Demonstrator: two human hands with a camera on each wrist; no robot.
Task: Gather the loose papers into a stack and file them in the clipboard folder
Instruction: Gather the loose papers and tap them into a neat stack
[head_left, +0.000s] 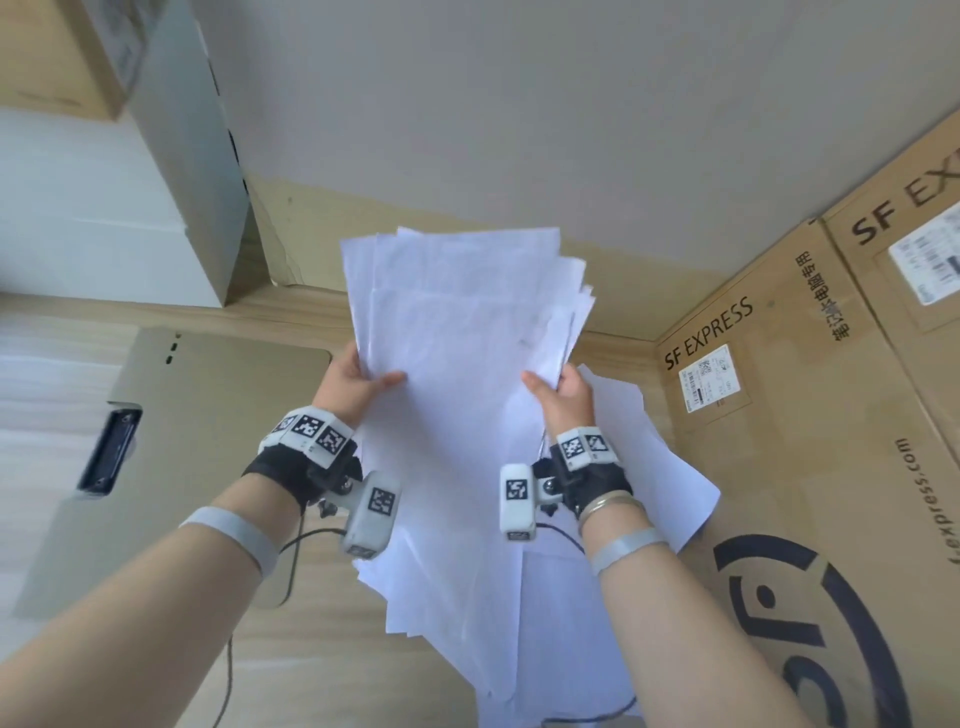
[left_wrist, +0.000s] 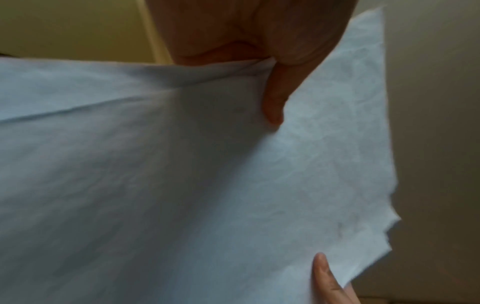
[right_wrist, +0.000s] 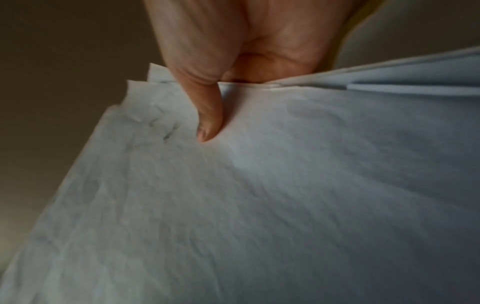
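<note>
Both hands hold the papers (head_left: 457, 332) up at the centre of the frame, the sheets fanned unevenly and their top edges out of line. The left hand (head_left: 353, 387) pinches the left edge, thumb on the front sheet; the right hand (head_left: 563, 392) pinches the right edge the same way. In the wrist views each thumb (left_wrist: 275, 96) presses on the front of the bundle (right_wrist: 259, 205), with the fingers hidden behind it.

More loose sheets (head_left: 649, 457) lie below and to the right, on the wooden table (head_left: 322, 649) and against the carton (head_left: 810, 457) marked SF EXPRESS that fills the right side. At left centre the folder (head_left: 197, 415) lies open and flat, its black clip (head_left: 106, 449) near its left edge. White boxes (head_left: 130, 208) stand at upper left, against the grey wall (head_left: 519, 104). A black cable (head_left: 291, 561) trails from the left wrist camera across the table.
</note>
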